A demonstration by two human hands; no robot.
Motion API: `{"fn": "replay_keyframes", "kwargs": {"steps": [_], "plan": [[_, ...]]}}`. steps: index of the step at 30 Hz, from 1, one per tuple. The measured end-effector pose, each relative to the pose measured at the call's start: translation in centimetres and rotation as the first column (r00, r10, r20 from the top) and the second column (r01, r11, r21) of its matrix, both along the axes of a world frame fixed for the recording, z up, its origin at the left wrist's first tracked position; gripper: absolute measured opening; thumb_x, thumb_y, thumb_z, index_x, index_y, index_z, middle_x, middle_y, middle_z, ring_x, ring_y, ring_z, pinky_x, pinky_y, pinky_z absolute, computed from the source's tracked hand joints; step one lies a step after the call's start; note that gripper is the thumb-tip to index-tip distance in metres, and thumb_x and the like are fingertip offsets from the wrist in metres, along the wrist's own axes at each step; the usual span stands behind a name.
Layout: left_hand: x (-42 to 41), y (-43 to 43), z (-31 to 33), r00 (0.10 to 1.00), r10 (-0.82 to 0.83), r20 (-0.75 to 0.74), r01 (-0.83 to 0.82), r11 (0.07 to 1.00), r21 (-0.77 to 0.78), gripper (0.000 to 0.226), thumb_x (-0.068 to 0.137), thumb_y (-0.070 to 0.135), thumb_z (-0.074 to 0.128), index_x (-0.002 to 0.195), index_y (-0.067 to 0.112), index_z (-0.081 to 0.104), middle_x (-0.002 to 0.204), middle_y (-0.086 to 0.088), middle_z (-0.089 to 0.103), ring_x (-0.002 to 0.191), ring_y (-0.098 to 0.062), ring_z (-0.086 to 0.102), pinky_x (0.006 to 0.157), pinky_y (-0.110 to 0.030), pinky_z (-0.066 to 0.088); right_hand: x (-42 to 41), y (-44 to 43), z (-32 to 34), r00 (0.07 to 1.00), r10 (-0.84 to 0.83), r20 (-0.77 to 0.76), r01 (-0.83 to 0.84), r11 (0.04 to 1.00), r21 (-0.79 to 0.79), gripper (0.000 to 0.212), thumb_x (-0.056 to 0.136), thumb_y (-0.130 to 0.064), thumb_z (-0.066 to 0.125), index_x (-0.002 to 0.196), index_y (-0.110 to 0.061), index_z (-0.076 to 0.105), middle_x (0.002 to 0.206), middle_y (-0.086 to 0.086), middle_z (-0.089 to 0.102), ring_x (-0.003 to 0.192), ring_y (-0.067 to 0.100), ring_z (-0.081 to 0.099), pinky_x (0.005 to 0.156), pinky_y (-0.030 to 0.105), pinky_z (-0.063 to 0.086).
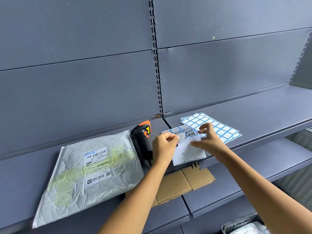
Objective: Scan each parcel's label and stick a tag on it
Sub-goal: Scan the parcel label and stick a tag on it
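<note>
On the grey metal shelf (253, 105), a white bubble mailer (81, 179) lies flat at the left, its shipping label (97, 166) facing up. Just beside its right edge stands a black and orange barcode scanner (141, 137). The left hand (164, 147) pinches a small peeled tag (181, 137) between thumb and fingers. The right hand (208, 141) has its fingers curled, pressing down a mostly used sticker sheet (187, 152). More blue-bordered tag sheets (219, 127) fan out behind. A flattened cardboard piece (185, 181) lies underneath.
</note>
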State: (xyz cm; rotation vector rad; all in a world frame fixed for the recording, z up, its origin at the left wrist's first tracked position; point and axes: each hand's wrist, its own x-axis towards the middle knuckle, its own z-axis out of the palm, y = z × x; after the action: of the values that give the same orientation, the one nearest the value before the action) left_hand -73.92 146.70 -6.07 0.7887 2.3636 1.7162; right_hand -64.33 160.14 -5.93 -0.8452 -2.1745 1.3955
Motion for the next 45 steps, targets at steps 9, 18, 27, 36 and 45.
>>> {"fn": "replay_keyframes", "kwargs": {"steps": [9, 18, 27, 36, 45], "plan": [[0.2, 0.2, -0.8, 0.997, 0.030, -0.067, -0.034, 0.997, -0.065, 0.012, 0.087, 0.021, 0.063, 0.088, 0.015, 0.074, 0.085, 0.004, 0.072, 0.075, -0.010, 0.064, 0.057, -0.013, 0.042, -0.6, -1.7, 2.2, 0.987, -0.124, 0.098, 0.097, 0.965, 0.244, 0.037, 0.090, -0.039, 0.055, 0.062, -0.019, 0.067, 0.043, -0.007, 0.045, 0.055, 0.016, 0.045, 0.054, 0.028, 0.029], [0.2, 0.1, -1.0, 0.994, 0.016, -0.111, -0.024, 0.997, -0.072, 0.012, 0.087, 0.023, 0.064, 0.088, 0.017, 0.074, 0.086, 0.005, 0.072, 0.075, -0.008, 0.063, 0.062, -0.016, 0.045, -2.0, -2.0, 2.1, 0.993, -0.068, 0.100, 0.069, 0.998, -0.006, 0.031, 0.085, -0.031, 0.065, 0.057, -0.016, 0.066, 0.059, -0.003, 0.056, 0.059, 0.011, 0.043, 0.054, 0.025, 0.032], [0.1, -0.1, -1.5, 0.981, 0.009, -0.193, -0.022, 0.997, -0.067, 0.011, 0.086, 0.022, 0.066, 0.088, 0.015, 0.074, 0.090, 0.003, 0.070, 0.077, -0.007, 0.060, 0.063, -0.015, 0.045, -2.5, -1.7, 1.8, 0.987, -0.058, 0.151, 0.069, 0.995, -0.068, 0.019, 0.081, -0.017, 0.066, 0.062, -0.013, 0.068, 0.067, 0.007, 0.049, 0.065, 0.016, 0.038, 0.056, 0.027, 0.027], [-0.2, -0.9, -3.1, 0.933, -0.167, -0.319, 0.089, 0.965, -0.245, 0.025, 0.086, 0.008, 0.059, 0.109, 0.010, 0.070, 0.113, -0.005, 0.064, 0.097, -0.022, 0.063, 0.082, -0.032, 0.052, -2.7, -0.8, 1.2, 0.971, -0.067, 0.228, 0.037, 0.990, 0.134, 0.027, 0.086, -0.026, 0.062, 0.078, -0.001, 0.069, 0.054, 0.002, 0.043, 0.053, 0.017, 0.036, 0.055, 0.027, 0.025], [-0.3, -1.8, -2.0, 0.854, -0.307, -0.419, 0.103, 0.890, -0.443, 0.033, 0.093, 0.021, 0.049, 0.124, 0.016, 0.061, 0.123, -0.007, 0.060, 0.109, -0.030, 0.055, 0.089, -0.036, 0.047, -3.0, -0.3, 1.9, 0.979, -0.049, 0.199, -0.020, 0.943, 0.331, 0.032, 0.088, -0.032, 0.061, 0.074, -0.004, 0.065, 0.060, 0.002, 0.049, 0.061, 0.018, 0.041, 0.057, 0.029, 0.028]]}}
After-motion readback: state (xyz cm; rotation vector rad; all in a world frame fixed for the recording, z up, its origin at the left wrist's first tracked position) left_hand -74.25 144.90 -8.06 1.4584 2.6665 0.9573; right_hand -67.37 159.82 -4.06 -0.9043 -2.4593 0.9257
